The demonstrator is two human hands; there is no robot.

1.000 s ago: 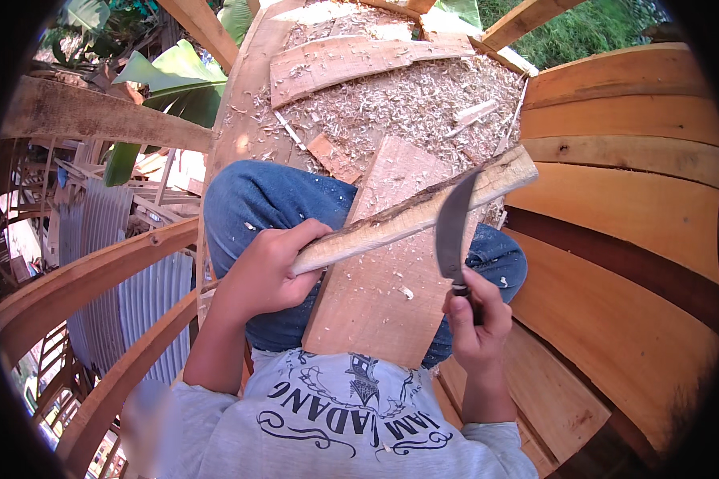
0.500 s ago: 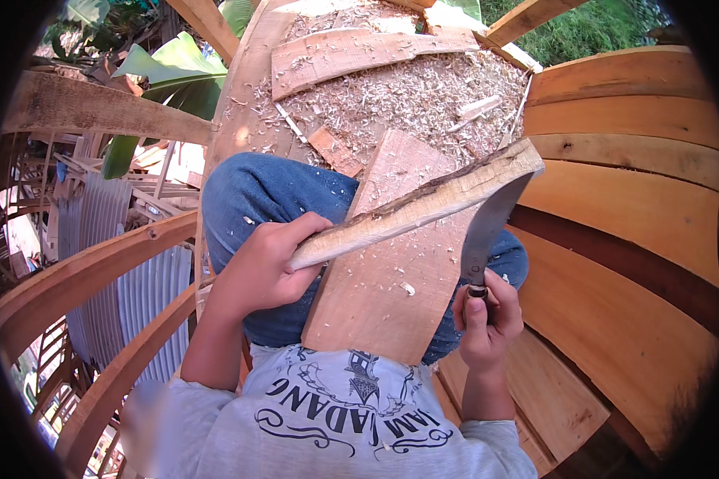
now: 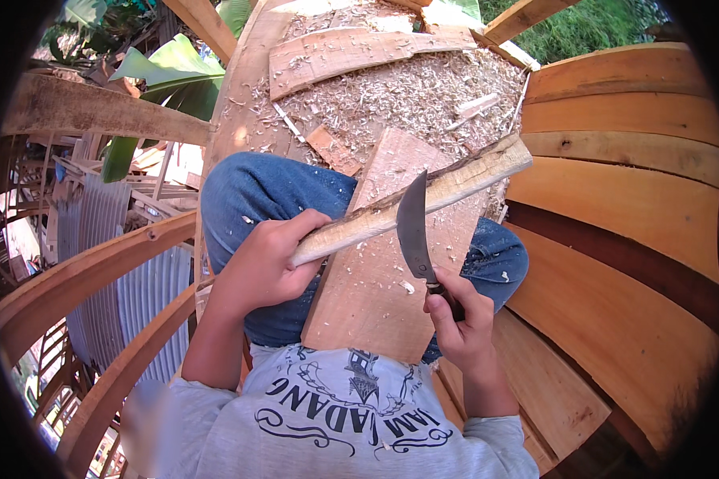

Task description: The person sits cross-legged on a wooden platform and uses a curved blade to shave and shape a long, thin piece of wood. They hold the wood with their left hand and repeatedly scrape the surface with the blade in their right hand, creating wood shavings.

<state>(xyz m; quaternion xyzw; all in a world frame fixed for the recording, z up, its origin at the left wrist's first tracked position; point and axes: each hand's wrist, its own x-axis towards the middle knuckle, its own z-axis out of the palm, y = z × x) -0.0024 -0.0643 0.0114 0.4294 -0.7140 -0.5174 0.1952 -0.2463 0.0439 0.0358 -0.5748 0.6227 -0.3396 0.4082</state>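
My left hand is closed around the near end of a long, pale wooden stick with a dark, rough upper edge. The stick slants up to the right above a flat wooden board, which lies across my lap. In my right hand is the dark handle of a curved knife. Its broad grey blade points up and crosses in front of the stick's middle; whether it touches the wood I cannot tell. A few pale shavings lie on the board.
Wood shavings cover the planks ahead, with a rough wooden offcut and a small wood piece among them. Curved plank walls rise at the right. Wooden ribs and corrugated sheets stand at the left.
The knife has moved left along the stick, from its far end to about its middle. The stick's far end has shifted slightly left, while my left hand keeps its hold.
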